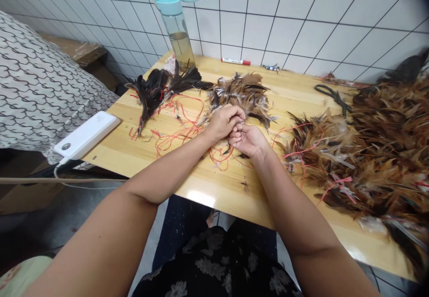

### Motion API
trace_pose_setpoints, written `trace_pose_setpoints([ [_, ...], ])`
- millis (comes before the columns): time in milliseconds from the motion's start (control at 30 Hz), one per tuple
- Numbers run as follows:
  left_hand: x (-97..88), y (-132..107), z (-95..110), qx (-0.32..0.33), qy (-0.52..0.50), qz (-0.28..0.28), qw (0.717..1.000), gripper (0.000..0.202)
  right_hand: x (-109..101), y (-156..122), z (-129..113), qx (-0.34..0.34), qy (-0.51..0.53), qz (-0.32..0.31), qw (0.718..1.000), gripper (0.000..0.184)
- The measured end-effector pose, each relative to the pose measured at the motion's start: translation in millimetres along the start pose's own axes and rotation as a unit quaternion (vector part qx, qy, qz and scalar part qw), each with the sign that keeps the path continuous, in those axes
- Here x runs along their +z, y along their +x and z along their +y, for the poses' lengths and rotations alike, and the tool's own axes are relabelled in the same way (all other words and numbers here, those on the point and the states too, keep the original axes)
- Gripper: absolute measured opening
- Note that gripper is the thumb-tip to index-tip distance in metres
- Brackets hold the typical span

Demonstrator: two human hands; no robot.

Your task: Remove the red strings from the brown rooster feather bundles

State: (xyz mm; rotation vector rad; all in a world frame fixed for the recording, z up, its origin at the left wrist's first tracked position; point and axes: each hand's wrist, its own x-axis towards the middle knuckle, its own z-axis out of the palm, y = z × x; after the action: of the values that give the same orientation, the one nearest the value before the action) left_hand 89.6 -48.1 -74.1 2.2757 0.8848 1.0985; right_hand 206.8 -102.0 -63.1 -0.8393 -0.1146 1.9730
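My left hand (pixel 225 120) and my right hand (pixel 247 139) meet over the middle of the wooden table, fingers curled and touching. Whatever lies between the fingertips is hidden or too small to name. Just beyond them is a pile of brown feathers (pixel 250 89). Loose red string (pixel 182 131) spreads to the left and runs beneath my hands. A cluster of black feathers (pixel 152 91) lies farther left. To the right of my right hand sits a bunch of light brown feathers (pixel 330 136) with red string across it.
A water bottle (pixel 179 33) and a red-capped marker (pixel 235 61) are along the tiled wall. At the left edge lies a white power bank (pixel 87 134) with a cable. A large brown feather heap (pixel 395 140) covers the right side, near a dark cord (pixel 335 96).
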Motion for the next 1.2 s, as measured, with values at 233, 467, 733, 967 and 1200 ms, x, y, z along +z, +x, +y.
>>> trace_pose_setpoints([
  [233, -3.4, 0.2, -6.7, -0.093, -0.092, -0.046, 0.99, 0.008, 0.7, -6.2, -3.8, 0.061, -0.01, -0.018, 0.998, 0.031],
  [467, -3.7, 0.0, -13.8, -0.115, -0.14, -0.079, 0.98, 0.007, -0.3, -12.4, -10.8, 0.088, -0.184, 0.0, 0.979, 0.031],
  [733, -4.5, 1.2, -17.7, -0.103, -0.117, -0.1, 0.983, 0.007, -21.5, -15.3, -18.3, -0.206, -0.518, 0.166, 0.814, 0.006],
  [967, -5.3, 0.9, -17.7, -0.098, -0.089, -0.115, 0.985, 0.009, -30.9, -3.3, -14.4, -0.391, -0.672, 0.212, 0.592, 0.016],
  [1200, -4.4, -0.3, -22.0, -0.084, -0.088, -0.119, 0.985, 0.008, -29.6, -3.7, -8.1, -0.395, -0.728, 0.2, 0.523, 0.018],
])
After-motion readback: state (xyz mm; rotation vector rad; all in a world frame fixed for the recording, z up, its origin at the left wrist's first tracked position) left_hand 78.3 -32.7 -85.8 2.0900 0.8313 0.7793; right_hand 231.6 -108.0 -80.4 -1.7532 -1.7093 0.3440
